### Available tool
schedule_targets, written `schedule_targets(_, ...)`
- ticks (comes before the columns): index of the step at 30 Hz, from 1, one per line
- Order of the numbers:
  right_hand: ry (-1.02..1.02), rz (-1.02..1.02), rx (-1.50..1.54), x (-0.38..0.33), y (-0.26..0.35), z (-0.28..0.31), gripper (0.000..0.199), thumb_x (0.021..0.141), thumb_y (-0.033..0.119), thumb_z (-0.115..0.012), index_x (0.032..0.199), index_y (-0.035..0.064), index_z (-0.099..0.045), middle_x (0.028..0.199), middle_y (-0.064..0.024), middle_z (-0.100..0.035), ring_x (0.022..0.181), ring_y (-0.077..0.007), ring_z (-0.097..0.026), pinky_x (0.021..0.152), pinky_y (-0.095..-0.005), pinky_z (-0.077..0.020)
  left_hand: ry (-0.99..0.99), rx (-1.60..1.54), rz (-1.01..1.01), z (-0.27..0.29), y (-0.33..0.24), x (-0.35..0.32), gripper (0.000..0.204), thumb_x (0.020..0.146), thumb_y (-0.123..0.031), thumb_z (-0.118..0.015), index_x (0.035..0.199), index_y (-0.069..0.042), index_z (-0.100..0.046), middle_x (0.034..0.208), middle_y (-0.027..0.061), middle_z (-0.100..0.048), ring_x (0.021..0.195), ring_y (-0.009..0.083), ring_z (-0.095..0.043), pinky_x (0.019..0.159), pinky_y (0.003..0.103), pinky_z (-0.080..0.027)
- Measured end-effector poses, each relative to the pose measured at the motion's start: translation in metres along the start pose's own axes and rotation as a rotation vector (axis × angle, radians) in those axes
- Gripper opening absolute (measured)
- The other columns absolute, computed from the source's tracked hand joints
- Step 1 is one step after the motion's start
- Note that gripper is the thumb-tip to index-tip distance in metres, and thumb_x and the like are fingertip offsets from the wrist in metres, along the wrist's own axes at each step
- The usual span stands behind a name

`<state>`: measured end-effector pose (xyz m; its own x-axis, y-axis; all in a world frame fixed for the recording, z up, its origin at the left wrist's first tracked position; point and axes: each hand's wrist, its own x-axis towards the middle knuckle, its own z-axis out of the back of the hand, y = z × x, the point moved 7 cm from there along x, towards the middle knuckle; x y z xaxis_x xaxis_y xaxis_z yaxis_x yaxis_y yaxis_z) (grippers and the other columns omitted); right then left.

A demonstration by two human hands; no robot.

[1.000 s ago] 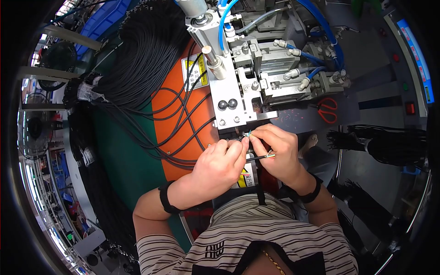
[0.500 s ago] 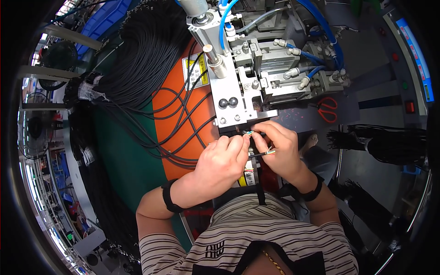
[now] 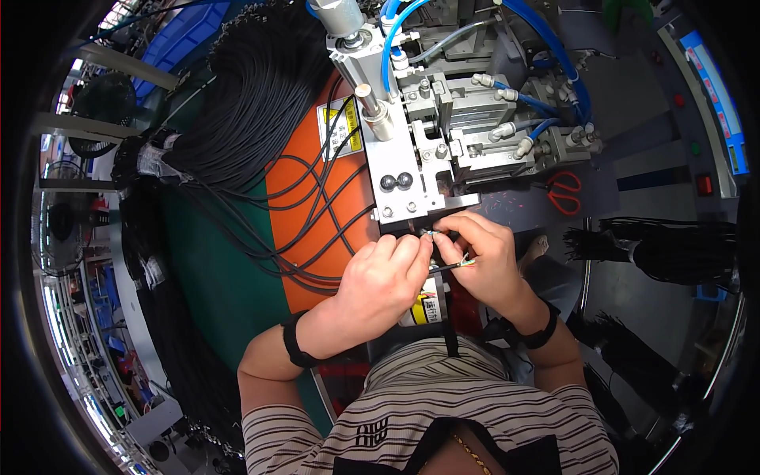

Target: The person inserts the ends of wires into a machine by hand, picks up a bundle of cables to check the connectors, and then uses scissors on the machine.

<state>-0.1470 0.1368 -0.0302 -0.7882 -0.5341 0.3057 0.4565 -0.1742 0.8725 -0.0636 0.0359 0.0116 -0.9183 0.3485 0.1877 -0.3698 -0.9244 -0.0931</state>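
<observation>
And here we are, both hands close together, right in front of the metal machine (image 3: 408,178)! The left hand (image 3: 378,273) has its fingers curled in, thumb and forefinger pinching at a tiny tuft of thin coloured wires (image 3: 431,234). The right hand (image 3: 489,255) meets it from the other side, thumb and fingertip closed on that same tuft. Just below, a black cable (image 3: 451,267) runs toward the right palm, its coloured ends bared. Over to the left, loose black cords (image 3: 305,229) loop across the orange worktop (image 3: 305,190). The step in hand looks like sorting or straightening the strands; the next move, I'd judge, calls for a steady left pinch while the right fingertips part them gently, one by one.
</observation>
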Motion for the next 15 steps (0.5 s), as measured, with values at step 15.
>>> schedule_targets(15,0.119,-0.237,0.207,-0.013,-0.012,0.001,0.012,0.084,-0.002,-0.071,0.096,-0.0029,-0.067,0.083,-0.0030,-0.067,0.055,-0.0007,-0.050,0.048,-0.0189,-0.0367,-0.172,0.103,0.176,0.009,0.031,-0.041,0.041,0.077,-0.010,-0.065,0.115,0.003,-0.066,0.110,0.0123,-0.062,0.097,0.0273,-0.061,0.083,0.040,-0.047)
